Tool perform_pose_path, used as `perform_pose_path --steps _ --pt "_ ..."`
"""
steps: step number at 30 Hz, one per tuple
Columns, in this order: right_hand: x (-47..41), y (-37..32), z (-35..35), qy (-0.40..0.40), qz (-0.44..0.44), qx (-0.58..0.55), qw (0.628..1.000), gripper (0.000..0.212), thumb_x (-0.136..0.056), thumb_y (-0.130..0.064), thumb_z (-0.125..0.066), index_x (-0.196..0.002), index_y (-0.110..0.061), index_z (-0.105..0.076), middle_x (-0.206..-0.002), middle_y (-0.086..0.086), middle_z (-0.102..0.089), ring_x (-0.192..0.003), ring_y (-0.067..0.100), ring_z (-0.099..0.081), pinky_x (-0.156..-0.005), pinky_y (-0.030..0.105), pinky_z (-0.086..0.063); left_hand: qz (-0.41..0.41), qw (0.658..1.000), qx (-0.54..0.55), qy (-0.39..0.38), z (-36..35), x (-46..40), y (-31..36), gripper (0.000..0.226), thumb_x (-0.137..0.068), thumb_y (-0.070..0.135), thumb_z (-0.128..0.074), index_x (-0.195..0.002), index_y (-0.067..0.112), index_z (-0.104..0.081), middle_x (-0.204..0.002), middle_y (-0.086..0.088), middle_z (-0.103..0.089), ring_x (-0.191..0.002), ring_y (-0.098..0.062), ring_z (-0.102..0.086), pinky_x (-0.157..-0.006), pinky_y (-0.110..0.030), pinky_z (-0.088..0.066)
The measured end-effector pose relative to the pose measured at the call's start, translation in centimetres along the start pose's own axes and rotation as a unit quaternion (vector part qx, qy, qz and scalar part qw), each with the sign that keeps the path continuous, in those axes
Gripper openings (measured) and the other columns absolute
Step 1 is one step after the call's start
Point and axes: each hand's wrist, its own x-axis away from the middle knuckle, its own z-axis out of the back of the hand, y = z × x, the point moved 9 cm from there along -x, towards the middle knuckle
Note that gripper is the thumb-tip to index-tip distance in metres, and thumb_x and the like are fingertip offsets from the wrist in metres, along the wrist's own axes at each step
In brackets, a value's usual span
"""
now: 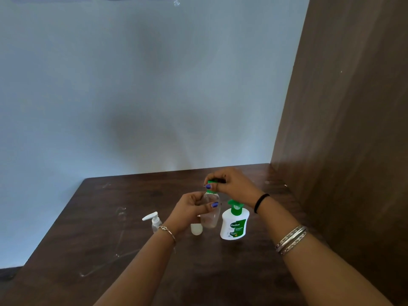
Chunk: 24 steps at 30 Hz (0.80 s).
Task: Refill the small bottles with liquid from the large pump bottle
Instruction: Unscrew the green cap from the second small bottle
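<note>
My left hand (pixel 194 207) grips a clear bottle (pixel 212 215) upright above the table, its body almost empty. My right hand (pixel 231 184) pinches the bottle's green cap (pixel 212 182) at the top. To the right stands the large white pump bottle (pixel 234 224) with a green pump head and a green label. A small clear bottle with a white pump (pixel 154 220) stands to the left, partly behind my left wrist. A small white object (pixel 196 229), maybe a cap or a small bottle, sits on the table below my left hand.
The dark wooden table (pixel 106 217) reaches a pale blue wall at the back. A tall brown wooden panel (pixel 342 107) rises along the table's right side. Scratches mark the tabletop on the left.
</note>
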Motion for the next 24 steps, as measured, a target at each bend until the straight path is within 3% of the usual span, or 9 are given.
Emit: perform_pose_path --steps 4,8,10,12,13,15,19,21,24 --pt "-0.2 -0.4 -0.4 -0.055 0.02 -0.051 0.997 0.02 -0.088 -0.003 -0.059 -0.106 -0.007 -0.068 -0.1 -0.001 -0.069 -0.094 0.006 -0.064 -0.088 0.02 -0.052 0.006 0.998 0.059 -0.039 -0.3 0.3 -0.1 0.03 -0.071 0.017 -0.072 -0.1 0.011 -0.065 -0.098 -0.009 -0.069 -0.091 -0.022 -0.065 -0.08 -0.041 -0.053" --pt "-0.3 -0.3 0.1 -0.092 -0.003 -0.159 0.983 0.028 -0.09 -0.003 -0.057 -0.117 -0.01 -0.058 -0.114 -0.002 -0.064 -0.109 0.008 -0.061 -0.094 0.023 -0.051 -0.007 1.0 0.023 0.0 0.0 0.2 0.7 0.026 -0.073 0.013 -0.068 -0.099 0.011 -0.066 -0.098 -0.009 -0.069 -0.087 -0.018 -0.065 -0.069 -0.034 -0.056" --pt "-0.6 -0.2 0.9 -0.054 -0.039 -0.03 0.997 0.024 -0.088 -0.026 -0.062 -0.108 -0.012 -0.062 -0.102 0.001 -0.065 -0.096 0.013 -0.063 -0.088 0.028 -0.054 -0.016 0.999 -0.026 0.025 0.4 0.2 1.1 0.025 -0.077 0.01 -0.068 -0.102 0.009 -0.065 -0.097 -0.009 -0.068 -0.084 -0.014 -0.065 -0.062 -0.025 -0.053" --pt "-1.1 -0.4 0.9 -0.05 -0.066 0.182 0.98 0.035 -0.086 -0.045 -0.061 -0.091 -0.011 -0.064 -0.077 -0.002 -0.059 -0.069 0.01 -0.056 -0.069 0.024 -0.05 -0.022 0.997 -0.057 0.044 0.7 0.2 1.4 0.025 -0.078 0.011 -0.068 -0.102 0.009 -0.065 -0.093 -0.006 -0.068 -0.081 -0.011 -0.064 -0.061 -0.022 -0.051" --pt "-1.3 -0.7 0.6 -0.056 -0.063 0.243 0.966 0.036 -0.086 -0.047 -0.059 -0.086 -0.011 -0.062 -0.069 -0.005 -0.053 -0.062 0.008 -0.049 -0.061 0.02 -0.043 -0.022 0.996 -0.07 0.053 0.8 0.1 1.4 0.024 -0.078 0.011 -0.069 -0.102 0.009 -0.066 -0.09 -0.004 -0.068 -0.08 -0.011 -0.063 -0.061 -0.022 -0.05" --pt "-1.3 -1.1 0.0 -0.076 -0.045 0.263 0.961 0.034 -0.089 -0.043 -0.058 -0.09 -0.01 -0.063 -0.066 -0.009 -0.046 -0.063 0.009 -0.045 -0.055 0.016 -0.033 -0.02 0.995 -0.078 0.059 0.8 0.2 1.2 0.024 -0.077 0.012 -0.07 -0.1 0.009 -0.066 -0.087 -0.003 -0.067 -0.078 -0.011 -0.062 -0.062 -0.023 -0.05" --pt "-0.5 -1.6 -0.7 -0.157 0.006 0.218 0.963 0.017 -0.091 -0.019 -0.058 -0.107 -0.014 -0.063 -0.091 -0.004 -0.059 -0.086 0.01 -0.051 -0.067 0.012 -0.037 -0.014 0.998 -0.05 0.04 0.6 0.3 0.5 0.023 -0.076 0.009 -0.069 -0.099 0.012 -0.067 -0.093 -0.006 -0.07 -0.085 -0.014 -0.064 -0.072 -0.027 -0.053" --pt "-0.1 -1.9 -0.7 -0.189 0.017 0.176 0.966 0.023 -0.09 -0.011 -0.058 -0.111 -0.019 -0.063 -0.108 -0.004 -0.062 -0.097 0.007 -0.051 -0.078 0.015 -0.04 -0.012 0.998 -0.05 0.036 0.6 0.3 0.3 0.021 -0.076 0.009 -0.069 -0.097 0.014 -0.067 -0.095 -0.007 -0.07 -0.087 -0.015 -0.065 -0.076 -0.031 -0.053" --pt "-0.2 -1.6 -0.4 -0.185 -0.015 0.172 0.967 0.03 -0.089 -0.025 -0.063 -0.118 -0.021 -0.058 -0.115 -0.006 -0.061 -0.097 0.002 -0.051 -0.078 0.01 -0.04 -0.015 0.996 -0.069 0.046 0.6 0.2 0.4 0.023 -0.076 0.011 -0.07 -0.099 0.01 -0.067 -0.097 -0.01 -0.07 -0.089 -0.017 -0.064 -0.076 -0.032 -0.051"
